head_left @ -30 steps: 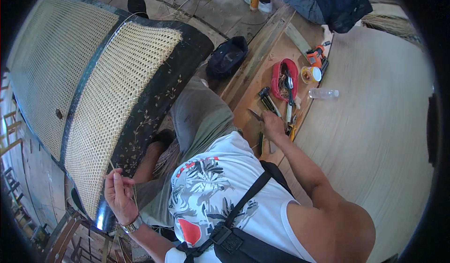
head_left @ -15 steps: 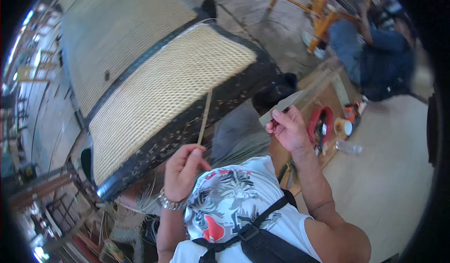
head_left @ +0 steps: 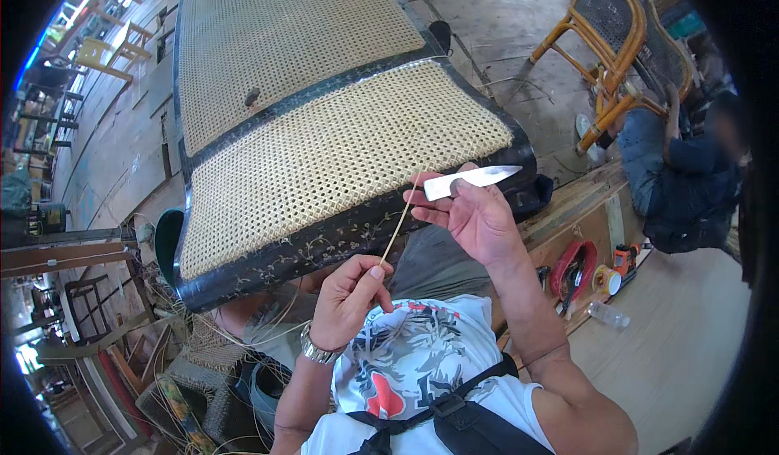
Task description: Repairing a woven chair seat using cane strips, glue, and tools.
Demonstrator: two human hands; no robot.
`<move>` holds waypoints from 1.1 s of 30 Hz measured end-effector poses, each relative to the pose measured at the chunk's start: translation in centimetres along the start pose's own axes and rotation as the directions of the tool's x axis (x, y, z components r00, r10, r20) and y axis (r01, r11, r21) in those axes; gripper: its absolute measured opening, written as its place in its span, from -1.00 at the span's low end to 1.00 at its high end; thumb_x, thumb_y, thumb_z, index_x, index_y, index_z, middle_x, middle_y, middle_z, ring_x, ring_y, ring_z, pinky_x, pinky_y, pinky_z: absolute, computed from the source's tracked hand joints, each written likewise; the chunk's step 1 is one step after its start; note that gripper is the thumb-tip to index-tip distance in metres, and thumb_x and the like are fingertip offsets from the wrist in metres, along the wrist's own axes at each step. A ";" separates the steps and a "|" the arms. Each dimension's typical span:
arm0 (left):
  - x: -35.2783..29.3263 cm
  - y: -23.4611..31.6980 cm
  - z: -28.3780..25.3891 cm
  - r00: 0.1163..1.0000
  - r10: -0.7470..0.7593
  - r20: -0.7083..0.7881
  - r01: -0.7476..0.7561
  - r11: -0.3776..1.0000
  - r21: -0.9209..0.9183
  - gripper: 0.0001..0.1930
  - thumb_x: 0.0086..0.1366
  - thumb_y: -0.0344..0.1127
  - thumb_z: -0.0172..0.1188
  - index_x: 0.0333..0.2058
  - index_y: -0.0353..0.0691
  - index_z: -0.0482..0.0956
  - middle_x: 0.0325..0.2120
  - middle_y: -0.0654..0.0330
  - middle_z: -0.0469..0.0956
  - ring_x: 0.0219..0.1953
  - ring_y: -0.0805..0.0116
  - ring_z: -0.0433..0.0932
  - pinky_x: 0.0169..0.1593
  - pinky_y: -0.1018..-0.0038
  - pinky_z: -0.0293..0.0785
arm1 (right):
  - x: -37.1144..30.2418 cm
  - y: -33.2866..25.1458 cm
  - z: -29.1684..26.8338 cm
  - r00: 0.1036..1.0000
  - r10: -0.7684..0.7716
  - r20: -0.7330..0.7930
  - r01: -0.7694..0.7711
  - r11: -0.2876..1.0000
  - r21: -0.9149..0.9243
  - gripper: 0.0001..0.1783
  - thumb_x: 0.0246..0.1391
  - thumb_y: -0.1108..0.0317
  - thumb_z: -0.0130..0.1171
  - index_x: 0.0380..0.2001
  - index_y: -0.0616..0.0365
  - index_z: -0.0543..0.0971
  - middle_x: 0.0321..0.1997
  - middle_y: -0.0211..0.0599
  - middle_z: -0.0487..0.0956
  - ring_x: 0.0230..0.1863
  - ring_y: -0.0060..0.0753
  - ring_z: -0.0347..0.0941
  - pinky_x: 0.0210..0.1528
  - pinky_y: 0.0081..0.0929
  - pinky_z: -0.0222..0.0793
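Across my lap lies the end of a dark-framed panel (head_left: 324, 248) filled with pale woven cane (head_left: 341, 142); its black edge carries a fine floral pattern. My left hand (head_left: 350, 299), with a metal watch at the wrist, pinches the lower end of a thin cane strand (head_left: 396, 236). That strand slants up to the fingers of my right hand (head_left: 479, 215). Between thumb and fingers my right hand holds a short knife blade (head_left: 472, 182), its point directed right, over the panel's near edge. Whether the blade touches the strand I cannot tell.
At my right a wooden plank bench holds a red basket (head_left: 573, 270) with tools, a roll of tape (head_left: 607, 280), an orange tool (head_left: 625, 258) and a clear bottle (head_left: 608, 314). Beyond, a person (head_left: 682, 171) sits by a rattan chair (head_left: 621, 41). Loose cane strands hang at my left.
My right hand has moved left and up with the knife, toward the cane strand. My left hand has shifted slightly right, still pinching it. The whole view has also shifted.
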State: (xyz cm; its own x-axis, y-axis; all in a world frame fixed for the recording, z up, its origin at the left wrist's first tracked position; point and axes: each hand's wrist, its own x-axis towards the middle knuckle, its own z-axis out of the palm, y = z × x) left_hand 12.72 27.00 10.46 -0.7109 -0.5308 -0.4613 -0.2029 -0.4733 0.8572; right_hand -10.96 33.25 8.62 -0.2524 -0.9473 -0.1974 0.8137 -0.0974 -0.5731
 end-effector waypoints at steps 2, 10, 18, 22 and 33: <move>-0.2 -0.3 -0.1 1.000 0.007 -0.006 -0.007 1.000 -0.015 -0.77 0.51 -0.24 0.01 -0.12 -0.30 0.51 -0.58 0.29 0.56 -0.53 0.61 0.52 -0.43 0.67 0.31 | 0.3 0.3 -0.4 0.999 -0.006 0.047 0.009 0.999 -0.046 -0.84 0.36 0.32 -0.04 -0.08 0.11 0.40 0.05 0.16 0.56 0.11 0.07 0.54 0.10 -0.11 0.53; -0.5 -0.9 -0.4 0.999 0.038 -0.031 -0.037 0.999 0.005 -0.78 0.51 -0.27 -0.01 -0.12 -0.32 0.51 -0.57 0.28 0.56 -0.51 0.59 0.53 -0.39 0.65 0.36 | 0.9 1.1 0.1 0.996 -0.045 0.079 0.055 0.990 -0.133 -0.81 0.34 0.39 -0.03 -0.04 0.19 0.41 -0.01 0.06 0.60 0.01 0.00 0.59 0.08 -0.05 0.54; -0.4 -1.2 -0.3 0.997 0.059 -0.040 -0.059 0.998 -0.003 -0.79 0.50 -0.30 0.00 -0.13 -0.34 0.51 -0.58 0.28 0.56 -0.51 0.58 0.54 -0.39 0.63 0.39 | 1.5 1.5 0.9 0.992 -0.109 0.058 0.121 0.954 -0.275 -0.89 0.35 0.42 -0.03 -0.12 0.20 0.36 -0.05 0.06 0.60 -0.03 -0.03 0.60 0.05 -0.07 0.57; -0.5 -0.9 -0.1 0.997 0.070 -0.042 -0.070 0.998 -0.006 -0.78 0.50 -0.30 0.00 -0.14 -0.35 0.51 -0.57 0.28 0.56 -0.51 0.59 0.54 -0.39 0.63 0.40 | 1.6 1.2 1.2 0.985 -0.160 0.058 0.170 0.916 -0.362 -0.93 0.35 0.46 -0.05 -0.16 0.22 0.34 -0.06 0.08 0.60 -0.04 -0.06 0.61 0.05 -0.07 0.57; -1.3 0.2 0.2 0.993 0.118 -0.006 -0.117 0.992 0.040 -0.81 0.48 -0.31 0.03 -0.18 -0.33 0.52 -0.59 0.31 0.54 -0.55 0.63 0.51 -0.47 0.63 0.36 | -1.0 0.4 5.3 0.922 -0.340 0.186 0.312 0.369 -0.875 -0.97 0.30 0.52 0.01 -0.21 0.23 0.40 -0.09 -0.07 0.60 -0.17 -0.42 0.60 -0.13 -0.51 0.55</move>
State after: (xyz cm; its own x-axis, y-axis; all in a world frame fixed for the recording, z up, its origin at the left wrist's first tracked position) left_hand 13.48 27.78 11.25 -0.7256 -0.5873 -0.3587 -0.1451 -0.3790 0.9140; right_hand -7.58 32.57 12.79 -0.4122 -0.8968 0.1606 -0.2370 -0.0646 -0.9693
